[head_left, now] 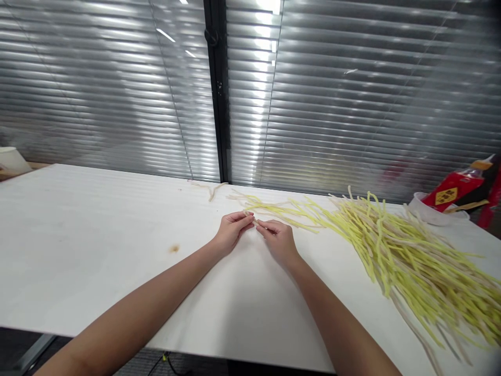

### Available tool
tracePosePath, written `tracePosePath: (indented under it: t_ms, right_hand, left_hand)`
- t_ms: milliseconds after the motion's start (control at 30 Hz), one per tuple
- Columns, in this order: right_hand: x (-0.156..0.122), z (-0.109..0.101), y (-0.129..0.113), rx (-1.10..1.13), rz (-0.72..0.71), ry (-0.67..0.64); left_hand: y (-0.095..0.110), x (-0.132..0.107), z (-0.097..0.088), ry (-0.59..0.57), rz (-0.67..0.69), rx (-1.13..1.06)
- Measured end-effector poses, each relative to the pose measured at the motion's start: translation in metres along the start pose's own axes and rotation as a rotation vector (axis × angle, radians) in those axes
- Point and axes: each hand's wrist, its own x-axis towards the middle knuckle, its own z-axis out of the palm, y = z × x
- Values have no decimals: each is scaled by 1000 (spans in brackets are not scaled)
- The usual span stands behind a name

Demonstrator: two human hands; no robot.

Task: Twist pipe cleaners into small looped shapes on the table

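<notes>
Over the middle of the white table, my left hand [231, 231] and my right hand [280, 241] face each other, fingertips close together. Between them runs a short stretch of a beige pipe cleaner [255, 222], pinched by both hands; the rest of it is hidden by the fingers. Just beyond my hands lie several loose yellow and beige pipe cleaners [289, 210]. To the right spreads a large heap of yellow and beige pipe cleaners [407, 250]. A bent beige piece [212, 194] lies apart near the table's back edge.
At the back right, a red bottle [454, 189] with an orange cap leans in a whitish plastic tub [425, 211], beside a wooden stick [467, 206]. Window blinds [332, 104] rise behind the white table [97, 235]. A white container [13, 160] stands at far left.
</notes>
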Motion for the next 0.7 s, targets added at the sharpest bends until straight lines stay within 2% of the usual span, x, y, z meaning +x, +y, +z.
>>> tracePosePath:
  t_ms: [267,700]
  right_hand:
    - [2,-2,-1,-110,-109,-24]
    - [1,-1,-5,-71,-61,-33]
  left_hand:
    - [1,-1,1,-8,-1,42]
    - [-1,2,-1,4,-9,58]
